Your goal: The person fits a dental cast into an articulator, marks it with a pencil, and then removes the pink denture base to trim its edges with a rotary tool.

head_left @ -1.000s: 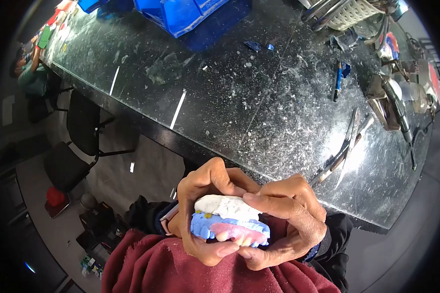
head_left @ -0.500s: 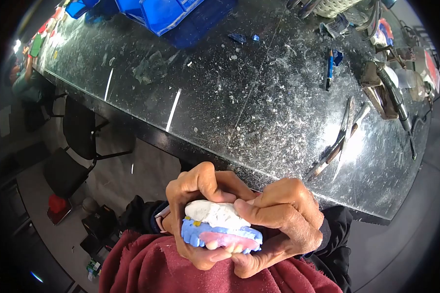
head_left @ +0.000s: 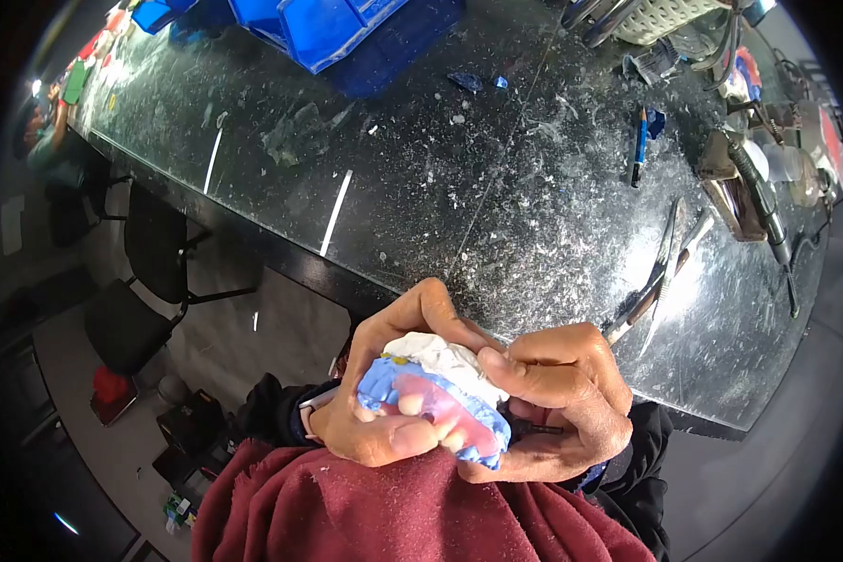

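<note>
A dental model (head_left: 445,398) with a white plaster base, a blue layer and a pink gum piece with teeth is held over my lap, in front of the table's edge. My left hand (head_left: 384,421) grips its left side, the thumb lying along the lower front by the teeth and the fingers bent behind the plaster. Around the right side, my right hand (head_left: 571,403) has its fingers curled, with fingertips pressed on the white plaster. The teeth face down toward me. Parts of the model's back and right end are hidden by my fingers.
White dust and crumbs lie on the black table (head_left: 384,206). Metal hand tools (head_left: 665,267), a blue pencil (head_left: 640,148) and a corded handpiece (head_left: 759,192) are at the right. Blue bins (head_left: 318,33) stand at the back. Chairs (head_left: 126,323) and another person (head_left: 56,155) are at the left.
Both hands have raised the model slightly and tilted it, its right end now lower. My left thumb has moved up across the front. The table view has shifted a little.
</note>
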`<state>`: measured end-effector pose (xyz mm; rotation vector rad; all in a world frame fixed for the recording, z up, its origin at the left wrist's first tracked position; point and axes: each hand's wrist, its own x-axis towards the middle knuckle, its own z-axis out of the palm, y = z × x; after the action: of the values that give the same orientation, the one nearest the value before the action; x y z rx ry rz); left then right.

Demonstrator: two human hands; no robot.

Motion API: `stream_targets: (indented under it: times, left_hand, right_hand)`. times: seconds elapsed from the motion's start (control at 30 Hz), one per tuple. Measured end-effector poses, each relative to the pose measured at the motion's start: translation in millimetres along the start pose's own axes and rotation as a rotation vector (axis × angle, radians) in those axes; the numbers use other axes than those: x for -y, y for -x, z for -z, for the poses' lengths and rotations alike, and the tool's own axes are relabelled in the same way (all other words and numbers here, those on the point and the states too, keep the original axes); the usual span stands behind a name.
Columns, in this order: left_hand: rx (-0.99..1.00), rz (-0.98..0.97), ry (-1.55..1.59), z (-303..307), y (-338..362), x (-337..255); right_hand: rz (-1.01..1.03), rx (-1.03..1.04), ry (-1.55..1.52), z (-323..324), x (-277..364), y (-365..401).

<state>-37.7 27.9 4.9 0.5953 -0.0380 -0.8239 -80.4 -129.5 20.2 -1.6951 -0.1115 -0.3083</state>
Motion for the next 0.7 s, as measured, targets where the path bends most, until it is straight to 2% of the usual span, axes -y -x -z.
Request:
stream_targets:
  times: [0.1, 0.2, 0.3, 0.33, 0.43, 0.57, 0.63, 0.67, 0.7]
  left_hand:
    - [0.033, -0.094, -0.025, 1.5, -7.1, 6.6]
    - [0.012, -0.078, 0.047, -2.2, -8.7, 10.8]
    - [0.2, -0.107, 0.201, 3.2, -14.9, 19.0]
    - [0.213, -0.086, 0.201, 4.3, -15.0, 18.8]
    - [0.246, -0.048, 0.184, 5.6, -15.3, 18.2]
    - [0.25, -0.074, 0.21, 2.1, -16.0, 20.6]
    - [0.246, -0.115, 0.189, 1.1, -16.6, 22.3]
    - [0.191, -0.109, 0.09, 1.0, -15.0, 18.8]
    - [0.137, -0.103, -0.008, 0.1, -12.7, 13.8]
  right_hand:
    - [0.171, -0.111, 0.127, -5.7, -6.9, -0.6]
    - [0.205, -0.204, 0.197, -10.7, -0.8, -4.5]
    - [0.244, -0.181, 0.324, -8.1, 6.5, -5.0]
    - [0.247, -0.248, 0.356, -13.0, 6.6, -3.2]
    - [0.248, -0.139, 0.364, -7.5, 12.5, 0.7]
    - [0.249, -0.133, 0.388, -6.7, 15.2, 0.6]
    - [0.272, -0.263, 0.374, -12.7, 7.4, 0.5]
    - [0.282, -0.328, 0.367, -15.0, 4.2, -0.4]
    - [0.276, -0.281, 0.359, -10.7, 3.7, -2.0]
